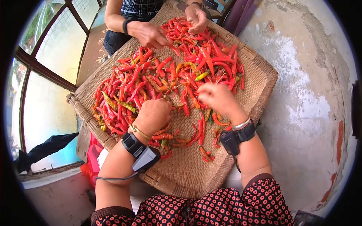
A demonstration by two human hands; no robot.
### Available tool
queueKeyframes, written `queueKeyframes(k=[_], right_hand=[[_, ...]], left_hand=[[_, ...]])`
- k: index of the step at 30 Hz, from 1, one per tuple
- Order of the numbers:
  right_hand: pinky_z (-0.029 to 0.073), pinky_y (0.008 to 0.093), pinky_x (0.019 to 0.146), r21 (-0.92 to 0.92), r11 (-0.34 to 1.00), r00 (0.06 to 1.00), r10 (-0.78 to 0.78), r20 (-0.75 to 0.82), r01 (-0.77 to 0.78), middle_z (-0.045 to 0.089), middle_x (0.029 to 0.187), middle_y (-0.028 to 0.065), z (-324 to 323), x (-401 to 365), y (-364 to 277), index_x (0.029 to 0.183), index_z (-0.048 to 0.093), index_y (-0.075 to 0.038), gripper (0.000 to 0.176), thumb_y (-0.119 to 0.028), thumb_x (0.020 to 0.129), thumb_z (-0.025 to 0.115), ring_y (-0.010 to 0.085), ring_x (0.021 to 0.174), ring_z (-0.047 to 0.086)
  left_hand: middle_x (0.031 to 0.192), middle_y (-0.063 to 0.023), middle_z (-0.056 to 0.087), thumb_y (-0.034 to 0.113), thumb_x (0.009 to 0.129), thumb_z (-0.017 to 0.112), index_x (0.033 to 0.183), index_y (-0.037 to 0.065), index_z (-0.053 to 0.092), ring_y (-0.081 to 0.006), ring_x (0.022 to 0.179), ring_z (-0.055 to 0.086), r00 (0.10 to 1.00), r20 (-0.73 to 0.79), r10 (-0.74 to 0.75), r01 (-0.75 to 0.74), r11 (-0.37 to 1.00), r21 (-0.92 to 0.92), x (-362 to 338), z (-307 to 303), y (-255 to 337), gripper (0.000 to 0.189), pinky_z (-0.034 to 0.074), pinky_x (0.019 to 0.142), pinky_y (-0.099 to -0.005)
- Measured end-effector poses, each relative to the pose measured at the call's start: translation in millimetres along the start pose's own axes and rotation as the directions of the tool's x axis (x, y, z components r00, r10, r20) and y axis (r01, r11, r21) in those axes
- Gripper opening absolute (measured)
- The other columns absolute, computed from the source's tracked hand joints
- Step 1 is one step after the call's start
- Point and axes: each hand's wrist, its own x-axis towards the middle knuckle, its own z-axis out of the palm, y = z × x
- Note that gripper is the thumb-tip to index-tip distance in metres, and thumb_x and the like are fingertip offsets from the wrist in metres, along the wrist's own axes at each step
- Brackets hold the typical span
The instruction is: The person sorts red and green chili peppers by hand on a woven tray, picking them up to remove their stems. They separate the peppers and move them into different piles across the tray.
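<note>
Red chili peppers (124,84) lie heaped on a woven tray (177,175), with a few green, yellow and orange ones among them. My left hand (154,112) is closed at the near edge of the left heap; its fingertips are turned away, so what they hold is hidden. Over the right part of the peppers hovers my right hand (219,98), blurred by motion, with its fingers hard to make out. Scattered chilies (201,132) lie on the bare weave between and below my hands.
Across the tray, another person's hands (151,34) work in the peppers, one holding a red chili. A plastered wall (290,124) stands at the right. Window panes (51,101) and a dark umbrella-like thing (47,148) are at the left.
</note>
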Motion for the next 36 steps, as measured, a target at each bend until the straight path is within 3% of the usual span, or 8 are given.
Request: queueKeyframes(k=[2,5,8,17,21,28,31,36], right_hand=[[0.049,0.0346,0.072,-0.254,0.938,0.929,-0.142,0.34,0.237,0.065,0.087,0.014,11.9,-9.4,11.3,0.098,0.062,-0.003,0.027,-0.017,0.075,0.064,0.0235,0.081,0.063],[0.048,0.0381,0.075,-0.36,0.927,0.83,0.114,0.547,0.11,0.064,0.092,0.0163,11.1,-15.9,2.0,0.1,0.062,-0.003,0.032,-0.018,0.072,0.064,0.0296,0.085,0.062],[0.048,0.0375,0.075,-0.234,0.968,0.762,0.088,0.641,0.085,0.064,0.09,0.016,16.7,-16.0,10.3,0.101,0.062,-0.004,0.032,-0.017,0.072,0.063,0.0297,0.086,0.062],[0.049,0.0365,0.072,-0.262,0.956,0.82,0.045,0.571,0.13,0.066,0.084,0.0147,22.6,-10.6,16.5,0.092,0.065,-0.004,0.023,-0.016,0.073,0.06,0.0304,0.079,0.063],[0.049,0.0378,0.072,-0.167,0.985,0.887,0.044,0.46,0.038,0.064,0.08,0.0167,7.6,-10.9,7.6,0.082,0.067,-0.004,0.019,-0.017,0.071,0.059,0.0308,0.078,0.063],[0.049,0.0301,0.073,0.325,0.943,0.956,-0.03,0.293,-0.07,0.066,0.084,0.0098,15.7,-10.6,4.7,0.098,0.064,0.0,0.024,-0.012,0.078,0.061,0.016,0.081,0.063],[0.049,0.0274,0.073,0.537,0.838,0.957,-0.071,0.282,-0.096,0.065,0.086,0.0063,25.0,-10.0,2.9,0.104,0.061,0.001,0.025,-0.008,0.08,0.061,0.0127,0.085,0.061],[0.049,0.0241,0.069,0.526,0.802,0.935,0.109,0.338,-0.284,0.063,0.08,0.0044,3.0,-12.8,-17.4,0.098,0.062,0.002,0.017,-0.005,0.082,0.061,0.0107,0.081,0.06]], left_hand=[[0.074,-0.0127,0.061,0.024,0.068,0.068,0.078,0.005,0.06,-0.0317,0.069,0.062,0.995,0.046,-0.084,0.08,0.994,0.072,2.1,-1.0,2.1,0.022,0.05,0.06,-0.0417],[0.07,-0.0131,0.06,0.024,0.068,0.068,0.076,0.005,0.061,-0.0319,0.068,0.061,0.996,0.072,-0.058,0.05,0.993,0.109,2.7,5.4,-3.9,0.022,0.05,0.061,-0.0419],[0.067,-0.0139,0.06,0.023,0.07,0.066,0.075,0.004,0.061,-0.032,0.068,0.061,0.993,0.118,-0.003,-0.004,0.998,0.057,6.1,5.4,-0.3,0.02,0.05,0.061,-0.0419],[0.071,-0.0155,0.062,0.024,0.075,0.062,0.082,0.004,0.063,-0.0344,0.072,0.061,0.99,-0.068,0.122,-0.14,0.873,-0.467,15.8,10.1,11.5,0.021,0.049,0.065,-0.0425],[0.069,-0.013,0.062,0.016,0.075,0.066,0.089,0.003,0.063,-0.0281,0.064,0.061,0.979,-0.194,0.054,-0.123,0.922,-0.367,16.4,8.3,13.6,0.019,0.048,0.06,-0.0356],[0.078,-0.0192,0.064,0.031,0.081,0.064,0.092,0.0,0.062,-0.0319,0.075,0.064,0.991,0.038,0.132,-0.065,0.696,-0.715,14.0,12.4,20.6,0.033,0.049,0.065,-0.0376],[0.079,-0.0036,0.064,0.016,0.084,0.064,0.099,-0.002,0.059,-0.009,0.069,0.058,0.998,0.046,0.042,0.008,0.642,-0.767,15.7,23.2,18.9,0.023,0.047,0.062,-0.0265],[0.077,0.0023,0.059,0.011,0.084,0.064,0.099,0.0,0.06,-0.0035,0.067,0.052,0.981,0.192,0.001,0.18,0.341,-0.923,18.8,13.8,10.7,0.019,0.044,0.058,-0.0213]])
